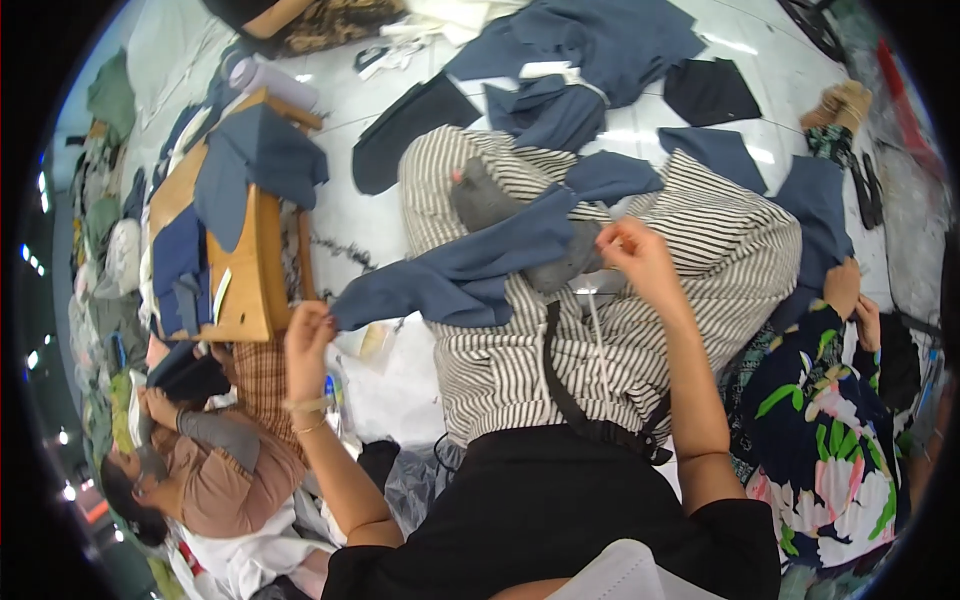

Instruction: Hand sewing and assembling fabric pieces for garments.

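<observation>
Stretching slantwise over a crossed-legged lap, the blue cloth (pixel 450 265) lies across striped trousers (pixel 735 235) and partly over the grey socks (pixel 485 200). Left hand (pixel 308 335) has its fingers pinched on the cloth's lower left end, so that one's definitely grasping. Right hand (pixel 640 258) is up near the other end, just over one sock, thumb and fingertips drawn together, but honestly can't tell if there's anything between them. There's a bracelet (pixel 308 404) on the left wrist.

Off to the left sits a wooden table (pixel 262 275) with more blue pieces (pixel 245 165) on it, and a lilac roll (pixel 272 82) beyond. White tiled floor (pixel 340 135) out front has a dark panel (pixel 412 135) and a big blue heap (pixel 600 45). Two people are close by: one in brown (pixel 235 480) on the left, one in a floral top (pixel 835 430) on the right.
</observation>
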A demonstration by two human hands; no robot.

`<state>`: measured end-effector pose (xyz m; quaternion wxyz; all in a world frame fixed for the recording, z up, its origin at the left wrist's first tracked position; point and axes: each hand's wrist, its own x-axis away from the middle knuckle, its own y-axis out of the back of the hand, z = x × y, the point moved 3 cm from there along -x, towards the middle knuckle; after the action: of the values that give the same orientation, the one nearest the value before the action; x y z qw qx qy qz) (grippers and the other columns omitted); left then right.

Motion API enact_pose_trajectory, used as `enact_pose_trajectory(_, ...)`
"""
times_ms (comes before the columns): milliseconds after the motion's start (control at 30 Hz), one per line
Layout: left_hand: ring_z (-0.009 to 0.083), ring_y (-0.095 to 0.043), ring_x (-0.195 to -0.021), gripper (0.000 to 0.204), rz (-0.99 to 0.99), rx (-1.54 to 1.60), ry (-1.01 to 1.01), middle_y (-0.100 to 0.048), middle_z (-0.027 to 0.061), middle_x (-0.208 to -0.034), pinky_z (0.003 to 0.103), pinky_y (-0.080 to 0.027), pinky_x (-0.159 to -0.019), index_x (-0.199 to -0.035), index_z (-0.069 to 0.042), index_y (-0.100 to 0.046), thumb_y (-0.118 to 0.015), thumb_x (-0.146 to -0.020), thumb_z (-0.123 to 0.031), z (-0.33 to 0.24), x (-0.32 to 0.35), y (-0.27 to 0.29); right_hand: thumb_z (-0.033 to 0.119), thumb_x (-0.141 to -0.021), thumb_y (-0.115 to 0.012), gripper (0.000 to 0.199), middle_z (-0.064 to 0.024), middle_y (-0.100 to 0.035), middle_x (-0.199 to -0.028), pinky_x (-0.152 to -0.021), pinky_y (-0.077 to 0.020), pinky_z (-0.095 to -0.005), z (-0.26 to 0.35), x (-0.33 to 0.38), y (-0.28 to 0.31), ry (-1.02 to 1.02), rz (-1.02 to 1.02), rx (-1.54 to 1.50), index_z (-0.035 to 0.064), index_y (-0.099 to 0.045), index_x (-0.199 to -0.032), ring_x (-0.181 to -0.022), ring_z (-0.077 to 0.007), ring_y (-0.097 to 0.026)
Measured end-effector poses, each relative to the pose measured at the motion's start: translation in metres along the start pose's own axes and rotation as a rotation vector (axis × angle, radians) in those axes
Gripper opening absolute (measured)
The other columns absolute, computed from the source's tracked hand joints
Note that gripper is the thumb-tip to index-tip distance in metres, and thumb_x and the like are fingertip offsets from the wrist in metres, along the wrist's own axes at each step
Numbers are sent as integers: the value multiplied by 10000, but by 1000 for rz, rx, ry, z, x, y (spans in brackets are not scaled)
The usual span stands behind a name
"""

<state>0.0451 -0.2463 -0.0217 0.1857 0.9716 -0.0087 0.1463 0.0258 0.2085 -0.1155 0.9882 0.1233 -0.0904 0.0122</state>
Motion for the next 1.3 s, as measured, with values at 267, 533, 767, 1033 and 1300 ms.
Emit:
enact_pose_trajectory(267, 320, -613, -863, 222, -179, -617, -189, -638, 148, -910, 394, -465, -760, -1007, -24, -579, -664, -802, -24, 25, -10, -46, 64, -758, -738, 271, -20, -495, -921, -667, -396, -215, 57, -33, -47, 111, 159, 40, 11, -608, -989, -763, -91, -491)
enact_pose_trajectory(533, 275, -512, -1045, 392, -28, -561, -578, -590, 68, -1069, 383, -393, -873, -1076, -117, -641, -759, -703, -135, -40, -28, -127, 81, -778, -699, 230, -51, -481, -1049, -693, -495, -354, 54, -15, -107, 345, 262, 312, 77, -588, -979, -797, -242, -617)
enact_pose_trajectory(767, 233, -610, -717, 136, 231, -427, -506, -627, 85, -799, 322, -455, -699, -844, -27, -672, -713, -745, -111, -38, -57, -173, -39, -834, -582, 101, -71, -507, -745, -651, -433, -267, 47, -28, -79, 223, 261, 116, 1, -505, -886, -673, -169, -536)
enact_pose_trajectory(1033, 287, -599, -723, 171, 69, -396, -329, -610, 107, -797, 349, -470, -672, -827, -20, -667, -742, -723, -133, -26, -77, -121, -46, -844, -572, 109, -47, -505, -690, -590, -385, -252, 38, -33, -20, 37, 138, 190, 14, -491, -884, -609, -136, -433)
enact_pose_trajectory(1300, 106, -575, -699, 172, 177, -127, -70, -654, 24, -804, 259, -467, -673, -834, -11, -671, -761, -769, -142, -1, -80, -109, -4, -792, -657, 208, -50, -537, -951, -640, -440, -320, 62, -32, -39, 205, 33, 350, 35, -587, -985, -728, -192, -569)
